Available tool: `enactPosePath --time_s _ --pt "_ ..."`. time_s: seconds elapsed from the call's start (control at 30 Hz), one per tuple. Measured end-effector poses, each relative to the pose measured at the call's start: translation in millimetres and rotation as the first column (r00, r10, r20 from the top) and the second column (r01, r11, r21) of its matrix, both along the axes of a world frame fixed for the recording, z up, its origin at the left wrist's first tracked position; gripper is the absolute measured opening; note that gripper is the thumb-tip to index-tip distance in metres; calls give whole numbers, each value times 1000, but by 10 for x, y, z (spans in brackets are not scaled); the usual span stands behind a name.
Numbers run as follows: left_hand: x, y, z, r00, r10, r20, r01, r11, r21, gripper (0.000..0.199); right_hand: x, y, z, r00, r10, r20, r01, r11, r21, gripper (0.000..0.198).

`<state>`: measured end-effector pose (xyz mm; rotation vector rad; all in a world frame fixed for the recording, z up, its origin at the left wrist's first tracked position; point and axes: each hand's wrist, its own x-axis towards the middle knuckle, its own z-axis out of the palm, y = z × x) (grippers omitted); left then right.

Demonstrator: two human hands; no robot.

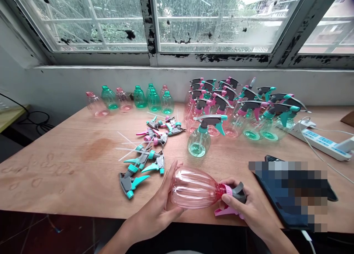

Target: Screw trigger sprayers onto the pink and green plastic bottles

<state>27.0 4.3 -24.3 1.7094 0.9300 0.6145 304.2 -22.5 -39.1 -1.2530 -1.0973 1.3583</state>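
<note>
A pink clear spray bottle lies on its side in the air over the table's front edge, its base to the left. My left hand cups the base end, fingers behind and thumb below. At the neck, my right hand grips the pink collar of the grey-and-pink trigger sprayer head, whose pink trigger points down. Whether the collar is fully seated cannot be told. Just beyond stands a clear bottle with a teal sprayer. Loose sprayer heads, teal and pink with thin white tubes, lie left of it.
Several open bottles, pink and green, stand at the back left. A crowd of bottles with sprayers fills the back right. A white power strip with cables and a dark tablet lie at right. A window is behind.
</note>
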Motion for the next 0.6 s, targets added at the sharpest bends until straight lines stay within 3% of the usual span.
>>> enactPosePath --time_s 0.17,0.3,0.6 --pt "16 -14 43 1000 22 -10 -23 998 -53 105 10 -3 -31 999 19 -27 -19 1000 -22 34" --pt "17 -9 64 999 34 -24 -36 994 -106 101 16 -2 -37 999 29 -25 -30 999 -22 34" --pt "12 -7 16 1000 16 9 -16 1000 -7 96 -16 7 18 1000 18 -25 -18 1000 3 33"
